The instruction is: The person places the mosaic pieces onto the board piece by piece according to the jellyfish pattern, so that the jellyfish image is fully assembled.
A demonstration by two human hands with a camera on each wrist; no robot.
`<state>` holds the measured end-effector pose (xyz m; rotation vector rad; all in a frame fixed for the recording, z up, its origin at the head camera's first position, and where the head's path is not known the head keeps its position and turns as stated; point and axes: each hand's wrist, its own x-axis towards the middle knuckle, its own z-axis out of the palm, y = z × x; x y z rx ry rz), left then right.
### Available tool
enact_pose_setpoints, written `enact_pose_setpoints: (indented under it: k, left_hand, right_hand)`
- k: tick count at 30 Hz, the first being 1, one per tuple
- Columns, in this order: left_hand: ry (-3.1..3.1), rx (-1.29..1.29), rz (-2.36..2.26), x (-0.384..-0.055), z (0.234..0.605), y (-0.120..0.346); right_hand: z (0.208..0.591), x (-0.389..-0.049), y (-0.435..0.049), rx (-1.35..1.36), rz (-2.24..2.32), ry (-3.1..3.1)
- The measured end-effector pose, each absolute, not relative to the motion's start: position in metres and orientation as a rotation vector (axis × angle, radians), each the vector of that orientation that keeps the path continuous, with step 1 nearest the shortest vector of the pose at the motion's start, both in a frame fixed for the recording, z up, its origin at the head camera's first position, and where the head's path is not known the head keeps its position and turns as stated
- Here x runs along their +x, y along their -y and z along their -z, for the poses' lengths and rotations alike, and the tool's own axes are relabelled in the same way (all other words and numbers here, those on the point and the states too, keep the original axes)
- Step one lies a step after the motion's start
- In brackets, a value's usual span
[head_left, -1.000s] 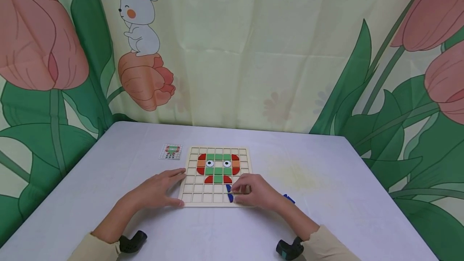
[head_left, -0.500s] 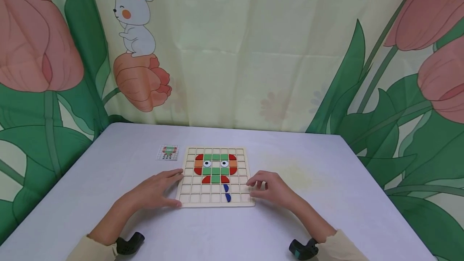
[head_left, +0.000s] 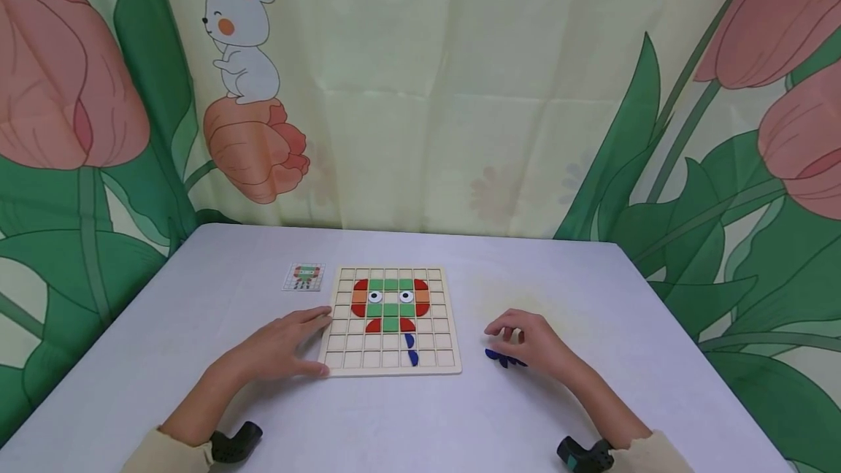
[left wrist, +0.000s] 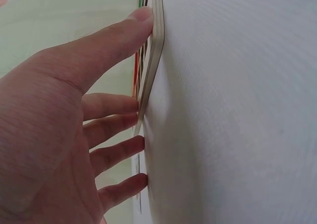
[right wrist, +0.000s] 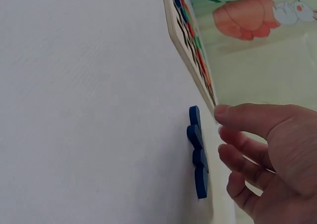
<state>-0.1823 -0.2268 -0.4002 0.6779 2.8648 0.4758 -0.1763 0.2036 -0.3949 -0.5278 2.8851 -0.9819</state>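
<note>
A wooden grid board [head_left: 436, 356] lies on the table with red, orange and green tiles forming a face with two round eye tiles [head_left: 374, 297]. Two blue curved tiles [head_left: 412, 358] sit in the cells below it. My left hand [head_left: 279, 345] rests against the board's left edge, thumb and fingertips touching it, fingers fairly straight. To the right of the board, my right hand [head_left: 532, 338] hovers over several loose blue pieces [head_left: 504, 358], its fingers loosely bent with nothing between them. The right wrist view shows those blue pieces [right wrist: 200, 182] beside the fingertips.
A small picture card [head_left: 304, 277] with a similar figure lies left of the board's far corner. A white cloth covers the table [head_left: 394, 422]. Behind it hangs a curtain [head_left: 420, 93] printed with tulips and a rabbit.
My right hand has moved right, from the blue tiles on the board to above the loose blue pieces. The left hand stays at the board's edge. The head view has shifted slightly.
</note>
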Motion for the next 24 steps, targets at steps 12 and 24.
enact_pose_setpoints:
  k: [12, 24]
  left_hand:
    - [-2.868, 0.664, -0.497, -0.180, 0.398, 0.226]
    - [-2.859, 0.643, -0.495, -0.179, 0.396, 0.224]
  right_hand:
    - [0.403, -0.180, -0.207, -0.615, 0.951, -2.785]
    - [0.401, -0.176, -0.194, -0.389, 0.884, -2.886]
